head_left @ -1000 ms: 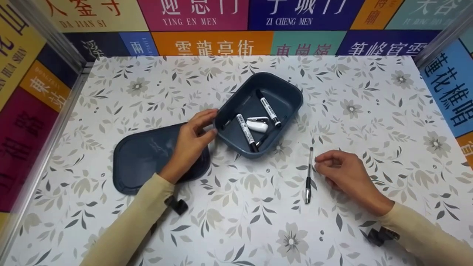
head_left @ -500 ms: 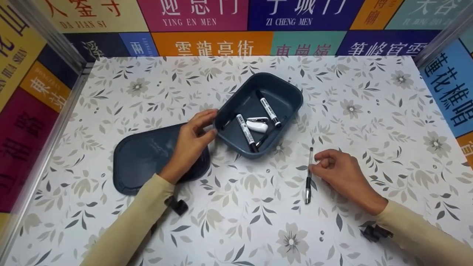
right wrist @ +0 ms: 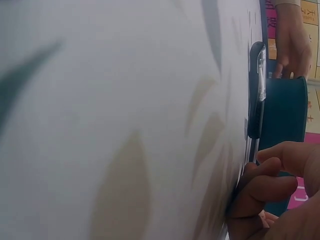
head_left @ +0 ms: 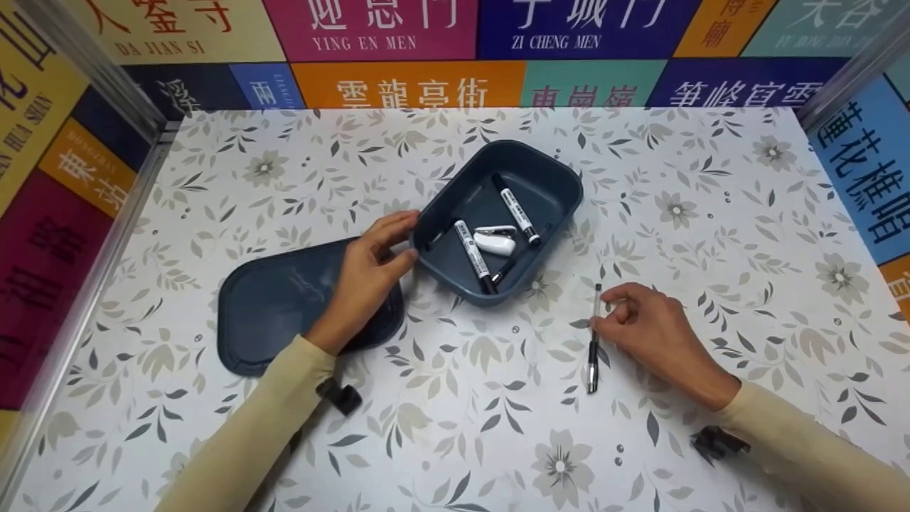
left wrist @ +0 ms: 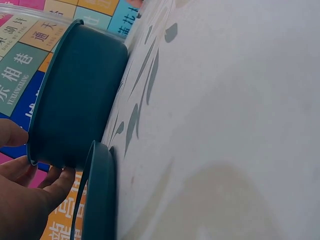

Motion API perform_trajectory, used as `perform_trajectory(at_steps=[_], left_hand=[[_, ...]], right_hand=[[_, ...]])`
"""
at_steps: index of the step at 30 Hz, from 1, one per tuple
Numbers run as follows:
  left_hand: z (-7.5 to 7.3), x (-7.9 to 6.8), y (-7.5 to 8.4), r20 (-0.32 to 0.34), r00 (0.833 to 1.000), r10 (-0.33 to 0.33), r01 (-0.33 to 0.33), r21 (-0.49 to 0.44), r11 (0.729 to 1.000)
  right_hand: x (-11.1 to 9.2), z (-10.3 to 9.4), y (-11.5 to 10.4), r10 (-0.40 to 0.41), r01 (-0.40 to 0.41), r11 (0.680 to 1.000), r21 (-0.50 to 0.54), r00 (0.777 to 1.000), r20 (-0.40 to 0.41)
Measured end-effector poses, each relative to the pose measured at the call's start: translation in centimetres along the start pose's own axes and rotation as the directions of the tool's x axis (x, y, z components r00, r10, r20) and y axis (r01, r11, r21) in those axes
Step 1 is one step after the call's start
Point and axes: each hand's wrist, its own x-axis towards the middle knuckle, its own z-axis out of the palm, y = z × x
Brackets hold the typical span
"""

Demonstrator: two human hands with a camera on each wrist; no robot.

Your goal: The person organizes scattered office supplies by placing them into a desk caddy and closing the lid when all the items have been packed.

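My left hand [head_left: 366, 274] rests its fingertips and thumb against the outer wall of a dark blue plastic box [head_left: 512, 153], at the box's left end. Inside the box lie two markers [head_left: 517, 212], a small white stapler [head_left: 494, 242] and a dark pen-like piece [head_left: 503, 272], partly hidden. Farther right, my right hand [head_left: 650, 331] pinches the clear barrel of a gel pen [head_left: 593, 359] between thumb and curled fingers. The pen lies on the table; its black grip and silver clip also show in the right wrist view, near the fingers [right wrist: 272, 187].
The dark blue lid [head_left: 284, 306] lies flat left of the box, partly under my left forearm. A flower-patterned cloth [head_left: 455, 427] covers the table. Panels with colourful lettering [head_left: 409, 85] stand along the back and sides.
My right hand has moved slightly left onto the pen, and its thumb and fingers have closed in on the barrel. The left hand and the box have stayed put.
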Motion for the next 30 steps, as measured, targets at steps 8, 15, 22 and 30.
perform_trajectory(at_steps=[8, 15, 22, 30], left_hand=[[0.0, -0.1, -0.1, -0.008, 1.000, -0.002, 0.002, -0.017, 1.000], [0.0, -0.1, 0.0, -0.005, 1.000, -0.001, 0.001, -0.036, 0.999], [0.0, -0.2, 0.1, -0.005, 1.000, -0.004, 0.004, -0.005, 1.000], [0.0, 0.0, 0.0, -0.004, 1.000, 0.000, 0.000, -0.023, 1.000]], right_hand=[[0.4, 0.0, -0.3, -0.017, 0.017, 0.999, -0.033, 1.000, 0.009], [0.5, -0.2, -0.6, -0.043, 0.044, 0.998, -0.037, 0.999, 0.022], [0.6, -0.3, -0.7, -0.065, 0.067, 0.995, -0.071, 0.998, 0.025], [1.0, -0.8, -1.1, -0.050, 0.052, 0.998, -0.021, 0.996, 0.073]])
